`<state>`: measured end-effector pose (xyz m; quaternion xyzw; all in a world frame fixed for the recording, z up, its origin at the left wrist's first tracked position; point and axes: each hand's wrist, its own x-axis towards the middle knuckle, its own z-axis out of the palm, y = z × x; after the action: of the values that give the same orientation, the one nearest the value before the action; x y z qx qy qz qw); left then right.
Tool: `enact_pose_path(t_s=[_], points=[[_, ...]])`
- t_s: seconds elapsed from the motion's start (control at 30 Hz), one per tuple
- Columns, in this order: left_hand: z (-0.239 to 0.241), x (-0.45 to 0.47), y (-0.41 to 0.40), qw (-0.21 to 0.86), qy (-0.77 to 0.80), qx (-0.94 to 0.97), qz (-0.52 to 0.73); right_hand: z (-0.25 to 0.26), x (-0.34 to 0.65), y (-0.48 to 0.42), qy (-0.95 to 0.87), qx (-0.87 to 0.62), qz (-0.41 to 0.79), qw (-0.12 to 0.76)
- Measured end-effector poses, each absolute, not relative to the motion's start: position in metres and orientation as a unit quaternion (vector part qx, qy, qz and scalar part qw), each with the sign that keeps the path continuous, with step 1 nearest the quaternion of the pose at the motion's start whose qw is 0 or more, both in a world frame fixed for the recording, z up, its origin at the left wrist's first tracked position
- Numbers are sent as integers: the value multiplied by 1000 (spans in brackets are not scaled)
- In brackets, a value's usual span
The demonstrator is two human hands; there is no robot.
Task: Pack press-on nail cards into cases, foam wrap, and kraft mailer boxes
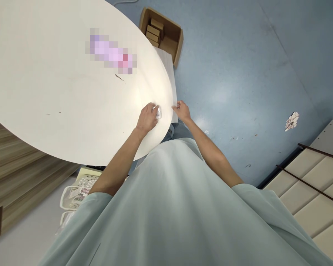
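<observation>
My left hand [147, 117] rests near the edge of a round white table [58, 85], fingers curled around a small clear plastic item [158, 112]. My right hand [182, 110] is just off the table's rim, fingers pinched on the edge of a white sheet [169, 74] that hangs over the table's right side. The two hands are a short span apart.
An open cardboard box [166, 35] with smaller brown boxes stands on the blue floor beyond the table. A scrap of packaging [292, 120] lies on the floor to the right. Beige padded panels [310, 184] are at lower right. Trays of small items [79, 188] sit under the table at lower left.
</observation>
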<state>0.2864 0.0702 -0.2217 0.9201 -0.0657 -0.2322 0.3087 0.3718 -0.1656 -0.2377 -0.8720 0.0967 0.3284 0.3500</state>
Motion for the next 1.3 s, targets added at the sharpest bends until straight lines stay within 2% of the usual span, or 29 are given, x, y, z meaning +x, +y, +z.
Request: enact_pose_path(t_s=[0.4,0.67,0.87,1.07,1.17,1.3], points=[[-217,286,70,285,-85,923,-244,-202,355,-162,99,-870,368,312],[-219,278,76,331,-69,911,-233,-172,343,-139,11,-871,339,355],[-219,262,86,428,102,883,-163,-167,344,-105,-48,-857,364,362],[-199,257,82,524,282,788,-155,-180,349,-70,-97,-850,411,315],[-191,265,78,521,318,774,-165,-186,351,-58,-111,-843,430,302],[-193,282,75,466,359,782,-206,-189,354,-52,-132,-828,453,303]])
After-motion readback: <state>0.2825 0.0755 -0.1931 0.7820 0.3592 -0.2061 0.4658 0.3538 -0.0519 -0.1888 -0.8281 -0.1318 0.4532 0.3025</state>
